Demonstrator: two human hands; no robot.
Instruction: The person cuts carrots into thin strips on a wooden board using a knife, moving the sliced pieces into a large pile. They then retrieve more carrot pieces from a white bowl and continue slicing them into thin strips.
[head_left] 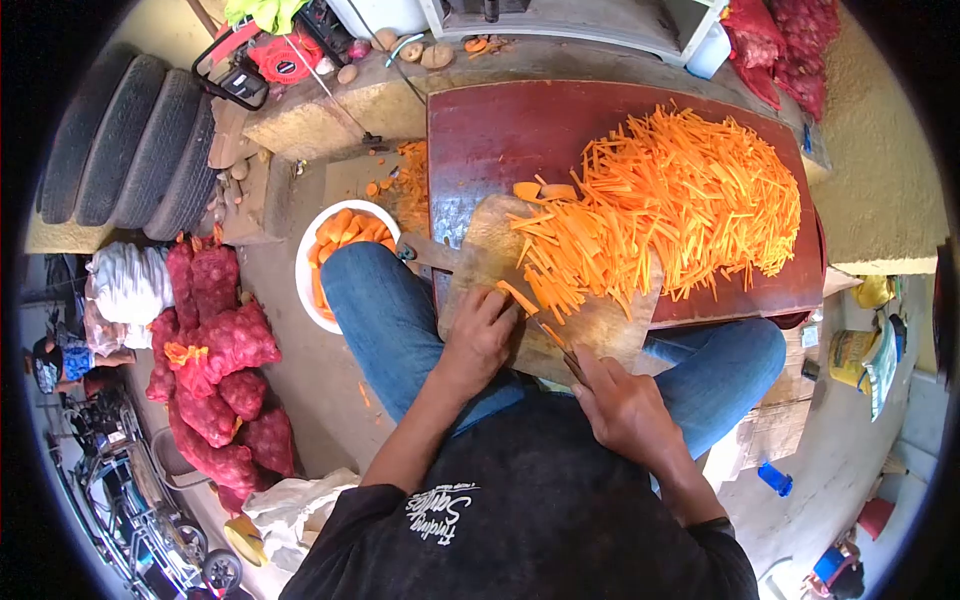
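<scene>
A wooden cutting board (478, 262) lies on the front edge of a dark red table (500, 130). On its near left part my left hand (482, 335) presses its bent fingers onto a piece of carrot (517, 298). My right hand (625, 405) is wrapped round a knife (560, 343), whose blade points up and left toward that piece. Thin carrot sticks (700, 190) form a large heap across the board's far side and the table. Two larger carrot pieces (543, 190) lie at the heap's left edge.
Left of my knee stands a white tub (305, 270) of peeled carrots. Red mesh sacks (225, 350) are piled on the floor farther left, below several tyres (130, 140). More red sacks (790, 45) sit at the upper right. A blue object (775, 478) lies on the right floor.
</scene>
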